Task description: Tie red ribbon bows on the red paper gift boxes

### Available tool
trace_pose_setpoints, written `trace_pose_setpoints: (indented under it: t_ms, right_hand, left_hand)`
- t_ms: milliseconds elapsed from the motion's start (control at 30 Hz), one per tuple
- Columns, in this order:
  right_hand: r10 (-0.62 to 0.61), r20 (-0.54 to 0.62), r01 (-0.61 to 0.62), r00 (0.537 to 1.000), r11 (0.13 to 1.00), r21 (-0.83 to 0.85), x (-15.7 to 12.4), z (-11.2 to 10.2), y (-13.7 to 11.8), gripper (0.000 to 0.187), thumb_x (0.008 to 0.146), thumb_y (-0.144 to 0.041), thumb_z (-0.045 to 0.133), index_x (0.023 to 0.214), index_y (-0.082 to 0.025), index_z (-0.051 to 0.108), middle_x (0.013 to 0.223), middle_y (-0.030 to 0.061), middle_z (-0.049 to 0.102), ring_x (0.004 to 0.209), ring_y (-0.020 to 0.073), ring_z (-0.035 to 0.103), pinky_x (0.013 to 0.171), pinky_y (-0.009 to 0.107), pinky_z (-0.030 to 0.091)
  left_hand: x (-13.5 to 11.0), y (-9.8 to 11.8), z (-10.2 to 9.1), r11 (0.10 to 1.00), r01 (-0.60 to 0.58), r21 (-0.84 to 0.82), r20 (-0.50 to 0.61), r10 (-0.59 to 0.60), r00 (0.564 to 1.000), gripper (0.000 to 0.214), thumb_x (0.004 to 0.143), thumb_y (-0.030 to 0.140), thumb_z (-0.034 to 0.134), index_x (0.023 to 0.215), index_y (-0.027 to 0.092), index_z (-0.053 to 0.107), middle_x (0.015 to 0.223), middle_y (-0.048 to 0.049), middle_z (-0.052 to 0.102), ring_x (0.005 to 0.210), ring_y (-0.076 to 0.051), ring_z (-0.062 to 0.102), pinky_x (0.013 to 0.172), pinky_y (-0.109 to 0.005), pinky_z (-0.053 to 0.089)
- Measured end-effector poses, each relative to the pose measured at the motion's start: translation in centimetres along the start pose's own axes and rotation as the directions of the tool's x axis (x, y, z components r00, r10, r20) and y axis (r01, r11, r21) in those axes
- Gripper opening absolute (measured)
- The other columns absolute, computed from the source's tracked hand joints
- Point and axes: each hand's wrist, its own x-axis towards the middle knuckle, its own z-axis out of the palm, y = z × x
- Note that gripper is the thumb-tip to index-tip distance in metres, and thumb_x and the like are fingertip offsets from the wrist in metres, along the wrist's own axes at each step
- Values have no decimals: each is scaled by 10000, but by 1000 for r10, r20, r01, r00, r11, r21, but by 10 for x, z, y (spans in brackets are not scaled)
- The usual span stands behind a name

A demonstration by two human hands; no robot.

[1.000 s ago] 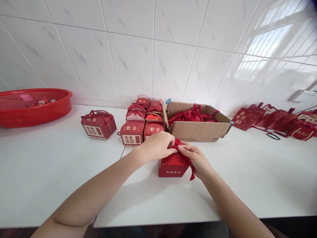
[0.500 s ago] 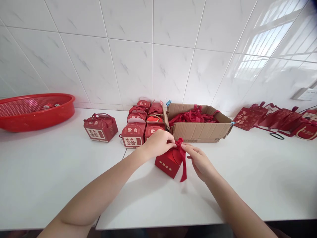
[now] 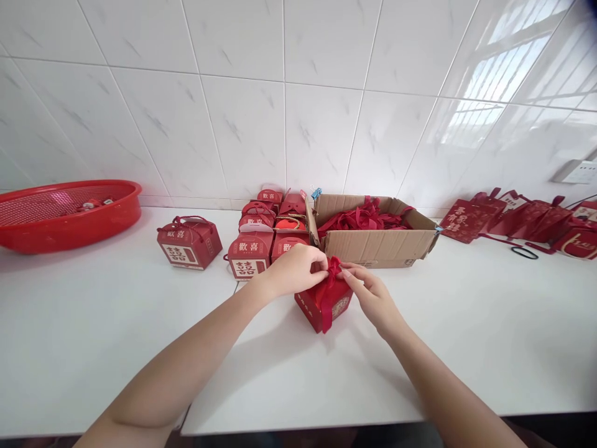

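A small red gift box stands on the white table in front of me. At its top is a knotted red ribbon, with one tail hanging down over the near corner. From the left, my left hand pinches the ribbon at the knot, its fingertips partly hidden. On the other side, my right hand has thumb and index finger closed on the ribbon by the knot. Gold print shows on the box's right face.
Behind the hands stands an open cardboard box of red ribbons. Finished-looking red boxes cluster to its left, and a single red box sits apart. A red plastic basket is far left; red bags and a black loop lie right.
The ribbon's hanging tail has swung left, from beside the box to across its near corner. The box has turned slightly, showing more of its right face. Both hands stay at the knot.
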Motion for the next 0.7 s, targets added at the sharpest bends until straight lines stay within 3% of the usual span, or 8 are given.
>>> trace_pose_setpoints:
  t_ms: [200, 400, 567, 633, 700]
  right_hand:
    - [-209, -3, 208, 978, 973, -104, 8, 2, 13, 211, 878, -357, 492, 1053, -238, 490, 1181, 77, 613, 1119, 209, 556, 931, 391, 436]
    - [-358, -36, 326, 933, 883, -337, 8, -1, 13, 148, 853, -293, 523, 989, -236, 540, 1018, 55, 664, 931, 206, 617, 829, 369, 464]
    - [-530, -52, 428, 846, 735, -525, 7, -10, 9, 112, 848, -287, 540, 945, -241, 572, 835, 28, 659, 774, 195, 609, 832, 406, 437]
    - [-521, -13, 444, 854, 742, -502, 5, -17, 5, 152, 856, -331, 550, 981, -246, 567, 692, -7, 605, 665, 169, 578, 771, 371, 451]
    - [-445, 74, 431, 893, 791, -434, 3, -26, -1, 197, 865, -397, 547, 993, -249, 570, 564, -39, 515, 545, 143, 506, 627, 311, 444]
  left_hand:
    - [-2, -3, 1, 994, 36, -103, 17, -35, 999, 85, 795, 229, 529, 785, 198, 607, 806, 3, 671, 706, -146, 606, 605, -234, 440]
    - [0, -6, 2, 985, 34, -167, 40, -28, 999, 123, 785, 199, 510, 827, 207, 625, 840, 8, 675, 735, -143, 613, 630, -235, 457]
    - [1, -4, 6, 980, 41, -197, 28, -36, 999, 137, 769, 180, 509, 836, 194, 627, 834, -2, 669, 728, -145, 606, 639, -242, 461]
    - [2, -3, 7, 975, 42, -217, 31, -36, 999, 134, 763, 175, 510, 831, 187, 624, 828, -6, 666, 730, -146, 604, 640, -242, 463]
    - [3, -3, 8, 970, 40, -241, 35, -32, 999, 128, 759, 173, 513, 826, 181, 622, 834, -10, 665, 749, -147, 606, 652, -239, 468]
